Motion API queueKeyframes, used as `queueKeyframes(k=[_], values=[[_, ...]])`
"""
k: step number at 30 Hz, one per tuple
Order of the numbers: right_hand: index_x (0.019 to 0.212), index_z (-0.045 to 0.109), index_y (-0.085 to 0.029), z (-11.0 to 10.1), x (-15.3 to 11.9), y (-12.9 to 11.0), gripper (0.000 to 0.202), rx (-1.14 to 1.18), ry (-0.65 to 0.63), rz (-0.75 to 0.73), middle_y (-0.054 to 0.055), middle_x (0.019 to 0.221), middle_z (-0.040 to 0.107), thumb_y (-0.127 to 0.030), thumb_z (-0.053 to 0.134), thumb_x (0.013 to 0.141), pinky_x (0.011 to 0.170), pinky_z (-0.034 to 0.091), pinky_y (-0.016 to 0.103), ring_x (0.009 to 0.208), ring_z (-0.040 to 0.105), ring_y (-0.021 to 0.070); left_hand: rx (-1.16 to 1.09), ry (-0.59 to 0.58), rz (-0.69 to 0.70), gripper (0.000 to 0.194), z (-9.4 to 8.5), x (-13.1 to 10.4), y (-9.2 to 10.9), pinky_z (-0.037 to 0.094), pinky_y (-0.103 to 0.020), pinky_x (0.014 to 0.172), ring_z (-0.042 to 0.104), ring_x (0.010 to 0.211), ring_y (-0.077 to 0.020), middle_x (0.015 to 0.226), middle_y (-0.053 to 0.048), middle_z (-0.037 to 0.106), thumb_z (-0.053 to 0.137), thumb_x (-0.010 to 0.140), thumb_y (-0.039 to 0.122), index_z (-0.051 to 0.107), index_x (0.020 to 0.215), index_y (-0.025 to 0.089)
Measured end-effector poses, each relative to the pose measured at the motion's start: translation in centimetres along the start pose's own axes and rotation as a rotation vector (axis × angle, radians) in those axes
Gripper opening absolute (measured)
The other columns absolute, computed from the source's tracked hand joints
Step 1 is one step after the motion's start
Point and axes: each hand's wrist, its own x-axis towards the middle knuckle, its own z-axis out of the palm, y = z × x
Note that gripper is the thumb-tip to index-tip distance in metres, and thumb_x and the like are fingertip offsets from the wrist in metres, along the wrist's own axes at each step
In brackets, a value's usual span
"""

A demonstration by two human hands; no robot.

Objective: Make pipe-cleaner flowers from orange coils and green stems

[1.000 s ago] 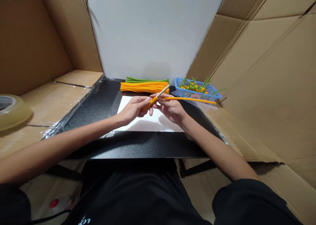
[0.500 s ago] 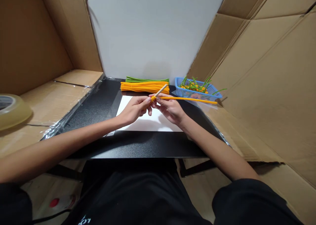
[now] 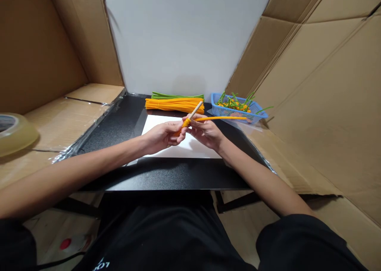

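Over a white sheet of paper [image 3: 166, 150], my left hand [image 3: 166, 134] is closed around a thin pale wooden stick [image 3: 195, 110]. Orange pipe cleaner [image 3: 226, 118] is coiled near the middle of the stick, right by my left fingertips. Its straight free end points to the right, pinched between the thumb and fingers of my right hand [image 3: 206, 132]. The stick tilts up and to the right, and its lower end is hidden in my left hand.
Behind the paper lie a bundle of orange pipe cleaners [image 3: 169, 104] and green ones [image 3: 178, 95]. A blue basket [image 3: 218, 111] at the back right holds orange and green pieces. Cardboard walls [image 3: 321, 84] flank the black table [image 3: 154, 173]. A tape roll [image 3: 22, 138] rests at left.
The free orange end has become shorter, and the coil on the stick looks larger. My left hand has turned slightly, and the stick now stands a little steeper.
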Motion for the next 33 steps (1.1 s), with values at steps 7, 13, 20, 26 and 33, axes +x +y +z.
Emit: queueKeyframes(k=[7, 13, 20, 26, 33], values=[[0.079, 0.076, -0.02, 0.4, -0.1, -0.7, 0.034, -0.08, -0.011, -0.035, 0.002, 0.08, 0.069, -0.046, 0.092, 0.064, 0.078, 0.055, 0.034, 0.077, 0.068, 0.018, 0.019, -0.072, -0.004, 0.025, 0.3, -0.2, -0.1, 0.027, -0.023, 0.047, 0.039, 0.051, -0.009, 0.061, -0.002, 0.05, 0.074, 0.079, 0.033, 0.061, 0.069, 0.014], [0.075, 0.076, -0.022, 0.6, 0.3, -0.5, 0.03, -0.1, 0.199, -0.093, 0.0, 0.078, 0.068, -0.043, 0.092, 0.061, 0.067, 0.048, 0.03, 0.073, 0.058, 0.0145, 0.213, 0.026, 0.123, 0.045, -0.5, 0.6, -0.5, 0.048, -0.026, 0.058, 0.064, 0.065, -0.0159, 0.078, -0.008, 0.069, 0.072, 0.082, 0.057, 0.063, 0.093, 0.014], [0.072, 0.077, -0.022, 1.1, 0.5, -0.1, 0.018, -0.149, 0.383, -0.175, -0.001, 0.077, 0.066, -0.031, 0.088, 0.062, 0.066, 0.039, 0.028, 0.071, 0.049, 0.0114, 0.564, 0.348, 0.439, 0.043, -1.8, 0.8, -0.7, 0.057, -0.029, 0.068, 0.067, 0.07, -0.0154, 0.078, -0.005, 0.069, 0.092, 0.064, 0.037, 0.063, 0.086, 0.013], [0.073, 0.077, -0.023, 1.8, 0.3, 0.4, 0.016, -0.25, 0.382, -0.276, -0.001, 0.074, 0.063, -0.035, 0.086, 0.068, 0.069, 0.041, 0.031, 0.069, 0.048, 0.013, 0.648, 0.399, 0.526, 0.043, -1.1, 0.3, -0.4, 0.057, -0.025, 0.066, 0.072, 0.08, -0.0177, 0.089, -0.006, 0.073, 0.091, 0.066, 0.039, 0.064, 0.089, 0.015], [0.07, 0.076, -0.024, 2.5, 0.1, 1.1, 0.011, -0.307, 0.397, -0.339, -0.001, 0.072, 0.064, -0.032, 0.083, 0.073, 0.076, 0.045, 0.034, 0.074, 0.056, 0.0161, 0.584, 0.377, 0.59, 0.046, -0.8, 0.1, -0.8, 0.059, -0.025, 0.068, 0.071, 0.076, -0.0164, 0.084, -0.003, 0.073, 0.093, 0.063, 0.039, 0.061, 0.087, 0.016]])
